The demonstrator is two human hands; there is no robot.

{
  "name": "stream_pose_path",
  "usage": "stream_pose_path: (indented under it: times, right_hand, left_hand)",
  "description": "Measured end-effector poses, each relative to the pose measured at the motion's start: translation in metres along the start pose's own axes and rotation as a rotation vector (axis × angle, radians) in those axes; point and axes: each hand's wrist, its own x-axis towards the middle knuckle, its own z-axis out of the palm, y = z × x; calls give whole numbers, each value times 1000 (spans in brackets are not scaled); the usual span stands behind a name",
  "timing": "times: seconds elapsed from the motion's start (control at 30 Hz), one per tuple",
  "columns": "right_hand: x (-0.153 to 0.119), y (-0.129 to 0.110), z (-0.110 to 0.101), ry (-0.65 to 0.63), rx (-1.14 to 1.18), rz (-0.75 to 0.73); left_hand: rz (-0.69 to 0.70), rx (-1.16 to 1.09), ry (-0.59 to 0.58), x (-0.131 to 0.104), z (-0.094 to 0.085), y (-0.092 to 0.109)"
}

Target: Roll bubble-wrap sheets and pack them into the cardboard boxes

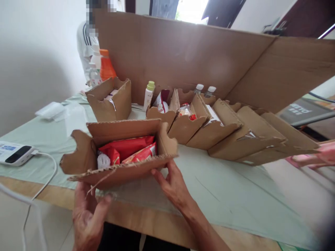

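Observation:
An open-topped cardboard box (125, 176) with notched ends is tilted toward me near the table's front edge. Inside lie red packets (131, 146) and a white rolled or netted item (103, 161). My left hand (89, 216) supports the box from below at its left front, fingers hidden under it and thumb standing apart. At the right front corner, my right hand (172, 184) grips the lower edge, with its fingertips partly hidden beneath. A torn cardboard strip (102, 181) dangles from the front rim.
Several similar cardboard boxes (188, 129) stand in a row behind; another box (110, 104) is back left. An orange bottle (106, 66), a white bottle (148, 96) and a tall cardboard panel (170, 48) stand beyond. A white device (18, 155) with a cable lies left. A person (85, 45) is behind.

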Motion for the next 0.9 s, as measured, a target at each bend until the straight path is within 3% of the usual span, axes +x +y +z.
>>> stream_pose_path:
  times: [0.2, 0.4, 0.63, 0.77, 0.9]
  right_hand:
    - [61, 12, 43, -18, 135, -141]
    - [100, 12, 77, 33, 136, -200]
    - [93, 6, 101, 159, 136, -322]
    - [86, 36, 111, 193, 212, -149]
    - [86, 62, 114, 242, 241, -21]
  left_hand:
    - [-26, 17, 4, -23, -8, -16]
    - [62, 18, -48, -26, 5, -26]
    - [86, 11, -119, -25, 20, -23]
    - [54, 7, -157, -21, 31, -14]
    - [13, -15, -209, 1, 60, -5]
